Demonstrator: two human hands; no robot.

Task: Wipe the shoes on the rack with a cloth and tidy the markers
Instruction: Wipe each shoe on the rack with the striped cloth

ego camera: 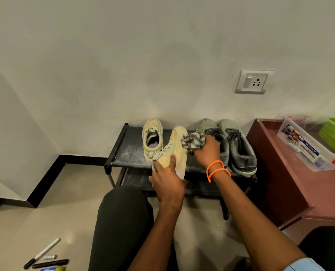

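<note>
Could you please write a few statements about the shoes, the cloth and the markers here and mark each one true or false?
1. The left hand holds the tilted cream shoe. True.
2. The right hand grips a plain red cloth. False: the cloth is striped grey.
3. The markers lie on the floor at lower left. True.
4. The grey shoes sit on the floor beside the rack. False: both stand on the top shelf of the rack.
5. The other cream shoe rests on the rack. True.
</note>
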